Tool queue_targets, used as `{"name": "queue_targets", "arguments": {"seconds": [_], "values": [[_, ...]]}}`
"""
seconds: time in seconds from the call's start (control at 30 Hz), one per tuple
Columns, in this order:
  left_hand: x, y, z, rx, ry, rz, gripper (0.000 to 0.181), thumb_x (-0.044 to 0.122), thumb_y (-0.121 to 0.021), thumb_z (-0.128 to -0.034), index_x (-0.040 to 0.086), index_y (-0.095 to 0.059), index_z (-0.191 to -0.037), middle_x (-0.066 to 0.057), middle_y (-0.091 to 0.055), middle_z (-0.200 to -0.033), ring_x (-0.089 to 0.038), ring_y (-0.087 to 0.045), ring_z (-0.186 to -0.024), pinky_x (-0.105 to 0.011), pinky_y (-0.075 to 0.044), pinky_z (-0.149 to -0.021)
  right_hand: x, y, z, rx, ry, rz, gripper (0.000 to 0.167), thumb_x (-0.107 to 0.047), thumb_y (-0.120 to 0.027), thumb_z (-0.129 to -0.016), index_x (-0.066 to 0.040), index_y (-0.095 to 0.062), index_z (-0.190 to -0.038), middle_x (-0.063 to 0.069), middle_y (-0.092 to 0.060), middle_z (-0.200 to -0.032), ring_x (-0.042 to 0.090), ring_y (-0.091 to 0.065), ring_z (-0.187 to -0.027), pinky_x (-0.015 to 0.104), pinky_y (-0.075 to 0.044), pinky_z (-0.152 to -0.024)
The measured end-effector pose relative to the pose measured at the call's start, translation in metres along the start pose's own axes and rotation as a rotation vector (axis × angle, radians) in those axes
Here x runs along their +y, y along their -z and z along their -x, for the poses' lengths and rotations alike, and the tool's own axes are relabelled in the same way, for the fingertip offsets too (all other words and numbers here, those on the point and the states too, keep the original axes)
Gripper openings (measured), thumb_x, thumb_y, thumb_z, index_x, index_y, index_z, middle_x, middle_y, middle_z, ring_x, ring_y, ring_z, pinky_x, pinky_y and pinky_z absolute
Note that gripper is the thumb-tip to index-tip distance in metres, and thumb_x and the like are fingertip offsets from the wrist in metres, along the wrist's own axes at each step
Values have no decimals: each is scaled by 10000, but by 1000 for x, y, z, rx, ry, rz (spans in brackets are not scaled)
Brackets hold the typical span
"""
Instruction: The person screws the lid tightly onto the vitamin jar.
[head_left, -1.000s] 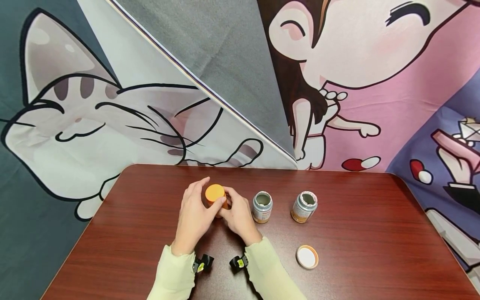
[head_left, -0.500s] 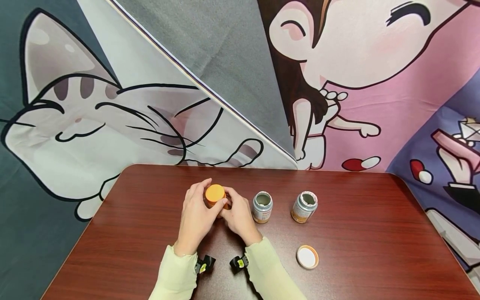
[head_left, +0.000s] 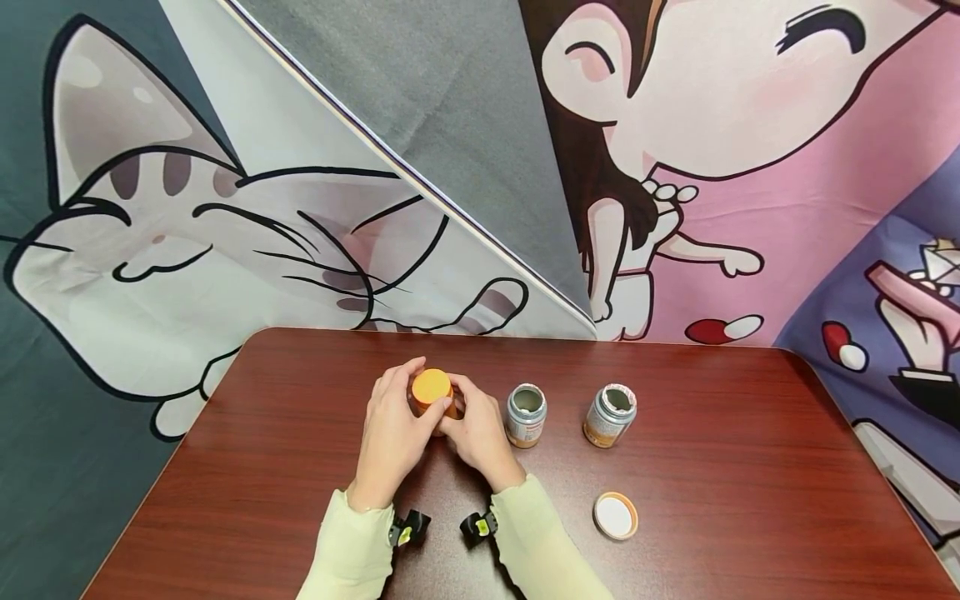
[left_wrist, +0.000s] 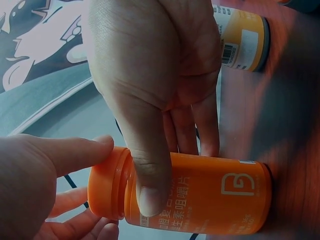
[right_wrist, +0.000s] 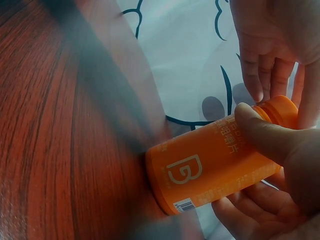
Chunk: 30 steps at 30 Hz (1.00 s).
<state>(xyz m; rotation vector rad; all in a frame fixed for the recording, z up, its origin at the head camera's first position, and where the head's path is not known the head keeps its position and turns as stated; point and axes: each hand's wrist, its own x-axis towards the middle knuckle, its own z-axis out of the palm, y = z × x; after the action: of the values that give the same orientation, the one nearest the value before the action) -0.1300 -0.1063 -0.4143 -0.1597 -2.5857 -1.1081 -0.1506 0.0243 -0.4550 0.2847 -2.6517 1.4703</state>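
An orange bottle (left_wrist: 215, 197) with printed white lettering stands upright on the table, its orange cap (head_left: 432, 386) seated on the neck. My left hand (head_left: 393, 429) grips the cap, with the thumb against its side in the left wrist view and other fingers round the far side. Lower down, my right hand (head_left: 478, 429) holds the bottle's body, its thumb (right_wrist: 260, 127) lying along the upper label. Two uncapped grey-and-orange bottles, one nearer (head_left: 527, 415) and one farther right (head_left: 610, 415), stand beside my right hand. Fingers partly hide the orange bottle in the head view.
A loose cap (head_left: 615, 515) lies with its white inside up, front right of the open bottles. The reddish-brown wooden table (head_left: 247, 492) ends at a cartoon-printed backdrop (head_left: 465, 100). Small black cameras (head_left: 408, 529) sit at both wrists.
My left hand has shifted slightly to the right around the cap since the earliest frame. My right hand and the orange bottle stay almost in place, as do the open bottles.
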Motion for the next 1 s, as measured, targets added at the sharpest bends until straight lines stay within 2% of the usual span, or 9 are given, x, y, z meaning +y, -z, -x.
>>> {"name": "queue_targets", "arguments": {"seconds": [0.3, 0.57, 1.0], "values": [[-1, 2, 0, -12, -27, -10, 588, 177, -825, -829, 33, -590, -1348, -138, -622, -1282, -321, -537, -1151, -507, -424, -963, -1, 1, 0, -22, -16, -25, 537, -95, -798, -824, -111, -621, -1330, 81, -706, -1194, 164, -659, -1065, 362, -531, -920], [-2, 4, -1, -33, -34, 1, 579, 163, -821, -833, 46, -594, -1352, -121, -634, -1272, -306, -545, -1149, -508, -425, -967, -1, 1, 0, -13, -16, -2, 536, -99, -797, -816, -120, -627, -1324, 70, -715, -1159, 152, -653, -999, 351, -533, -881], [-7, 7, -3, -78, -38, 32, 587, 138, -813, -837, 57, -581, -1370, -111, -615, -1310, -297, -540, -1200, -506, -451, -976, 0, 0, 0, -8, -6, -15, 530, -102, -800, -821, -106, -626, -1322, 87, -705, -1196, 182, -663, -1061, 369, -535, -914]]}}
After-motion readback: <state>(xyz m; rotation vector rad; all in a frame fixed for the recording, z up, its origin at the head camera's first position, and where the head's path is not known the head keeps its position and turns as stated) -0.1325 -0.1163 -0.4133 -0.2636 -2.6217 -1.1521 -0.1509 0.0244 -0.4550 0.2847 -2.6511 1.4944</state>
